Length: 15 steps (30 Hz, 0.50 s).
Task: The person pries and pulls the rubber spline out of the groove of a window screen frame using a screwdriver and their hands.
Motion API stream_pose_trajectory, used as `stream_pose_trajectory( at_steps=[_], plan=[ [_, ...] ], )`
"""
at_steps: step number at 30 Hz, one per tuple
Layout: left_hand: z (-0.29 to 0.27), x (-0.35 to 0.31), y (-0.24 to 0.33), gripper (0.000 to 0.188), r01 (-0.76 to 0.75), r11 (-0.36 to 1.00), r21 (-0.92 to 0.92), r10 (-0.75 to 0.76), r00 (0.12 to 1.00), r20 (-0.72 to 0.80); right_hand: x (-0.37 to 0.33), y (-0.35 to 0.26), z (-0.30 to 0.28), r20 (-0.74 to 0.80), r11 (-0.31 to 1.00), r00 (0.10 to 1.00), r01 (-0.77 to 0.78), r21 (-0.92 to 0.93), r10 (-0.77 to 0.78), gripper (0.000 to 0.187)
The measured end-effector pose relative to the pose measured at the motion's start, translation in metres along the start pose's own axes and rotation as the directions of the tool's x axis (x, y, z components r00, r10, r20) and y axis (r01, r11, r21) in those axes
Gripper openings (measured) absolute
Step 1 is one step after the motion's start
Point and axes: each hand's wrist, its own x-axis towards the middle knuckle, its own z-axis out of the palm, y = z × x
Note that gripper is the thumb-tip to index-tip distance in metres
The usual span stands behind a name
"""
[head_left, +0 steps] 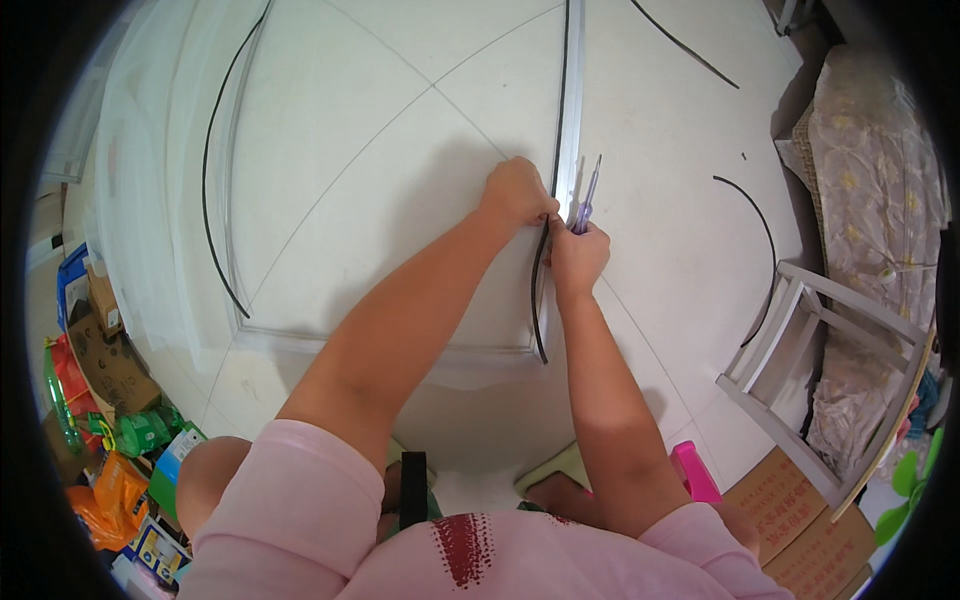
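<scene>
A pale metal frame (470, 352) lies on the tiled floor in front of me. A thin black rubber strip (538, 290) runs along its right side, its near end loose and curving past the corner. My left hand (520, 193) is closed, fingertips pinching the strip at the frame's right bar. Just nearer to me, my right hand (580, 258) is closed around a slim screwdriver (587, 205) with a purplish handle, its shaft pointing away from me. The right thumb reaches to the strip, close to the left fingertips. Another black strip (206, 180) lies loosely along the frame's left side.
Loose black strip pieces (770, 240) lie on the floor at right, near a grey stool-like frame (765, 365) tipped on its side. Sheer white fabric (150, 200) spreads at left. Bags and boxes (115, 365) crowd the lower left; cardboard (800, 520) lies lower right.
</scene>
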Motion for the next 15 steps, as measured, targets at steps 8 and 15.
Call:
stream_pose_trajectory(
  at_steps=[8, 15],
  plan=[
    [-0.011, 0.015, -0.010, 0.011, 0.030, 0.968, -0.249, 0.012, 0.986, 0.166, 0.003, -0.005, 0.005, -0.040, 0.986, 0.999, 0.004, -0.166, -0.010, 0.028],
    [-0.006, 0.007, -0.004, 0.009, 0.075, 0.937, -0.341, -0.047, 0.995, 0.091, 0.006, 0.001, 0.002, -0.042, 0.986, 0.998, 0.033, -0.166, -0.040, 0.029]
  ],
)
